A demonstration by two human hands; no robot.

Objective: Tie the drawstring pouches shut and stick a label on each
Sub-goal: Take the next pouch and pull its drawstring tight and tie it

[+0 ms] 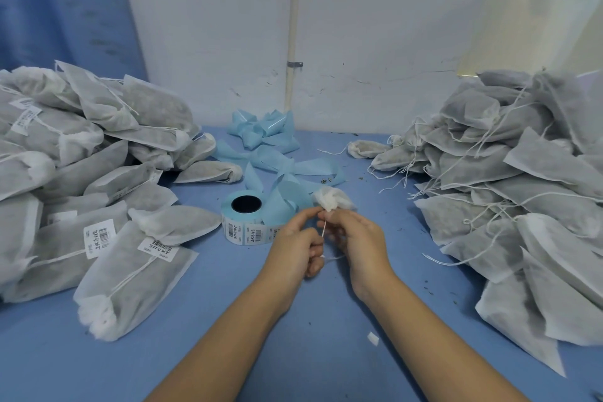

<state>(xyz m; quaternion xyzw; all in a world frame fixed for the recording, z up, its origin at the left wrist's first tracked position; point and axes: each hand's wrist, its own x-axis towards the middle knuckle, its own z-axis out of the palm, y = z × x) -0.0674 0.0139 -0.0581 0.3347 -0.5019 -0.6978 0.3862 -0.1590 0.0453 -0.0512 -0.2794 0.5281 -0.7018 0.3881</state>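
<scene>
Here, pouch (332, 200): held up just beside the label roll (245, 224), above the blue table (228, 320).
Your left hand (298, 246): pinches the drawstring (323, 228).
Your right hand (360, 238): grips the pouch's gathered neck.

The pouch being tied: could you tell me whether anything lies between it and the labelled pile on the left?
Yes: the label roll and its curled blue backing strip sit between the pouch and the labelled pile, just beyond the left hand.

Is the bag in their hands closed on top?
Drawn shut: the pouch mouth is bunched tight; left hand and right hand pinch its drawstring. Knotted? Cannot tell.
</scene>
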